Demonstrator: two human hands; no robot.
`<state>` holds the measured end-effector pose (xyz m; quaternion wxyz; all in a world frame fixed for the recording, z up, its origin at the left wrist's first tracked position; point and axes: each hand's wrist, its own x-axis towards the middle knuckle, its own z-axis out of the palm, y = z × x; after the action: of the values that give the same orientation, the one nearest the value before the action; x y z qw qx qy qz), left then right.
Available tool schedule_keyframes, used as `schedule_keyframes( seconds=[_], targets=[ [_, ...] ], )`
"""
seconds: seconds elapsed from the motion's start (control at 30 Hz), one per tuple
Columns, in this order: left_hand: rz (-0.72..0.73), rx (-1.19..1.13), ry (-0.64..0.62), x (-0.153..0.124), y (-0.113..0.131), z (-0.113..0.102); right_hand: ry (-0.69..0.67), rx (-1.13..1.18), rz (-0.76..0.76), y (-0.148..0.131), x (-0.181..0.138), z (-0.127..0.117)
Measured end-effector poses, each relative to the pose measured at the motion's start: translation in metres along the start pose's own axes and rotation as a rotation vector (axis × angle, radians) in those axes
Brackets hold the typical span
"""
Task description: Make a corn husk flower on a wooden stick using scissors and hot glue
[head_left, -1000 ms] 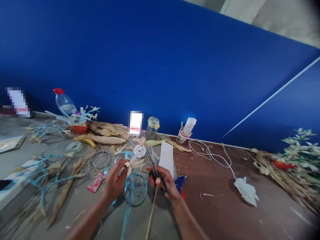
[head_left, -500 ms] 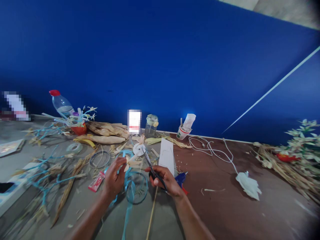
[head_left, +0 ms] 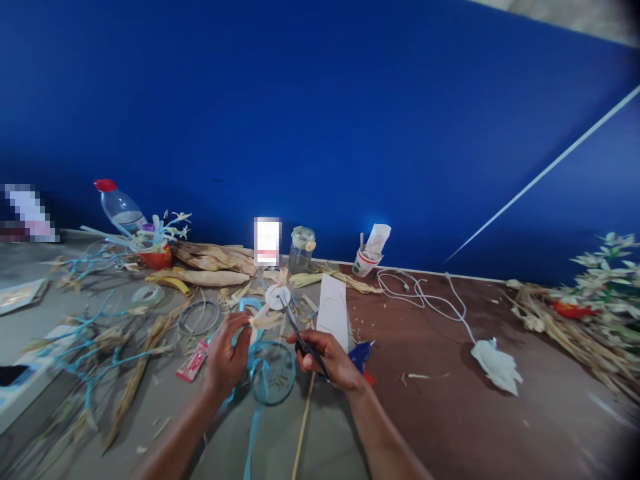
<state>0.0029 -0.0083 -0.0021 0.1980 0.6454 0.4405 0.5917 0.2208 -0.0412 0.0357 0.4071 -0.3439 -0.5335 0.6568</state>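
Note:
My left hand (head_left: pixel 229 350) is closed, its fingers pinching a pale husk flower (head_left: pixel 265 319) with several pointed petals. In my right hand (head_left: pixel 327 357) is a pair of dark-handled scissors (head_left: pixel 294 323), blades pointing up and left. Their tips lie over a white spool (head_left: pixel 277 297) behind the flower; I cannot tell whether they touch it. Below the hands is a round glass lid or dish (head_left: pixel 273 375), with light-blue ribbon (head_left: pixel 257 427) running over the table beside it. A thin stick (head_left: pixel 303 430) runs from under my right hand toward the front edge.
Dried husks (head_left: pixel 215 257), a glass jar (head_left: pixel 302 250) and a white cup (head_left: pixel 367 262) line the blue wall. Blue-wrapped branches (head_left: pixel 90 373) spread at left. A blue glue gun (head_left: pixel 361 357) lies beside white card (head_left: pixel 333 310). A white cable (head_left: pixel 425 293) crosses the right side.
The scissors have shifted slightly left, their tips moving further over the spool. My left hand keeps its pinch on the flower, which has turned a little.

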Motion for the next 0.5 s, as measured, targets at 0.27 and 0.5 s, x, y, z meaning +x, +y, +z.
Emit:
schedule_keyframes(
  seconds=[0.27,0.5],
  targets=[
    [0.072,0.054,0.014,-0.0009,0.0026,-0.0009,-0.033,-0.029,-0.02,0.0085,0.0029,0.0037],
    [0.14,0.127,0.014,-0.0013,0.0018,0.0006,-0.045,-0.031,-0.024,0.0089,0.0018,0.0029]
  ],
)
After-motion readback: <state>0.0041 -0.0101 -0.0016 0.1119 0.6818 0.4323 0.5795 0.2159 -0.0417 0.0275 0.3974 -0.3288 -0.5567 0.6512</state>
